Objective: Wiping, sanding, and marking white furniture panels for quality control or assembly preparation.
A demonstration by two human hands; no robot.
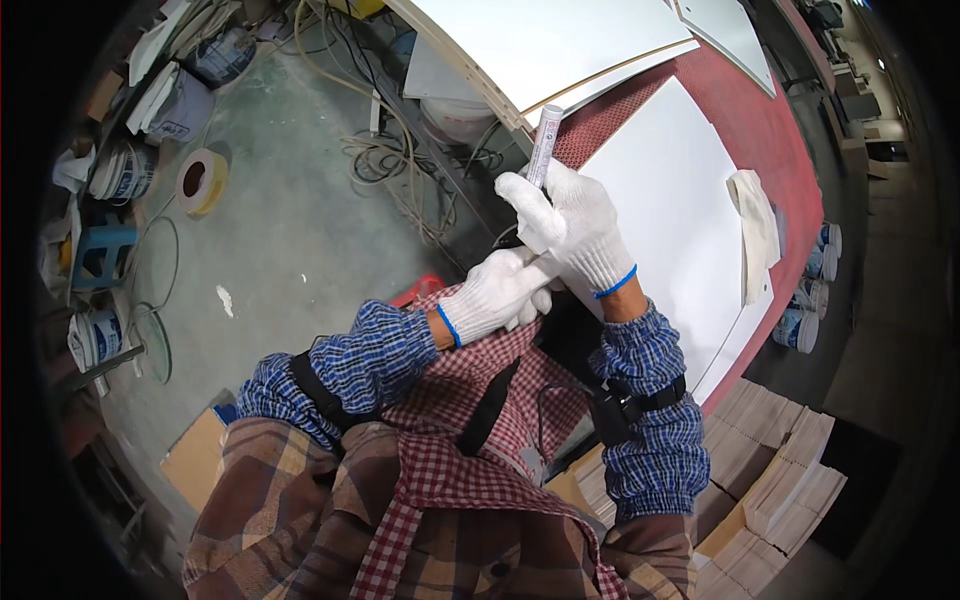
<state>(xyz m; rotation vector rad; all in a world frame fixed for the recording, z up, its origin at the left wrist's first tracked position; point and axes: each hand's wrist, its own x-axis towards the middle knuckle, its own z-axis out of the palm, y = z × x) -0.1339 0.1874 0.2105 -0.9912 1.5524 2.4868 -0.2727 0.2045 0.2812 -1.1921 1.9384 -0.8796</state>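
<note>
In my right hand [580,222], which wears a white knit glove with a blue cuff, stands a white, printed marker pen [545,145]. It points up and away from me between the thumb and fingers. My left hand [490,295], gloved the same way, meets the right one just below it, in front of my checked apron. The left fingers are bent and overlap the lower part of the right hand. What they grip, if anything, is hidden. Beside the right hand a large white panel [660,190] lies on a red perforated surface [625,105].
More white panels [540,40] are stacked ahead. A folded off-white cloth [752,235] lies at the right panel's edge. Coiled cables [385,165] and a tape roll [202,182] are on the green floor. Buckets [125,170] line the left; stacked strips [770,480] stand lower right.
</note>
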